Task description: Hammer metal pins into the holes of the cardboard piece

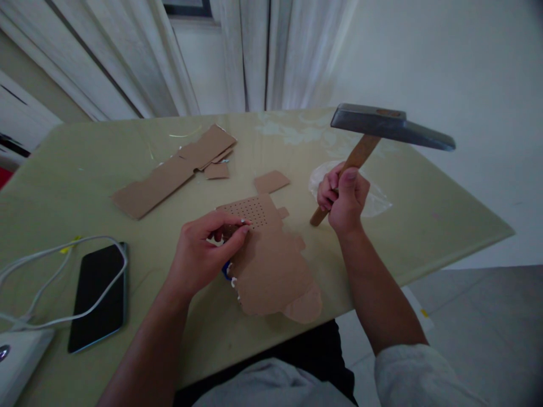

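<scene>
My right hand (345, 198) grips the wooden handle of a hammer (365, 148), its metal head raised above the table's right side. A cut-out cardboard sheet (271, 265) lies in front of me, with rows of small dark holes in its upper left part. Over the edge of those holes, my left hand (212, 240) pinches thumb and forefinger together; a tiny pale tip shows at the fingertips, too small to name. Something blue (227, 271) peeks out beside the sheet's left edge, mostly hidden.
Behind the sheet are a small cardboard scrap (271, 181) and a long cardboard strip (169, 181). A clear plastic bag (375, 198) lies behind my right hand. At left are a phone (99, 299), a white cable (42, 288) and a white box (25, 356). The table edge (458, 254) runs along the right.
</scene>
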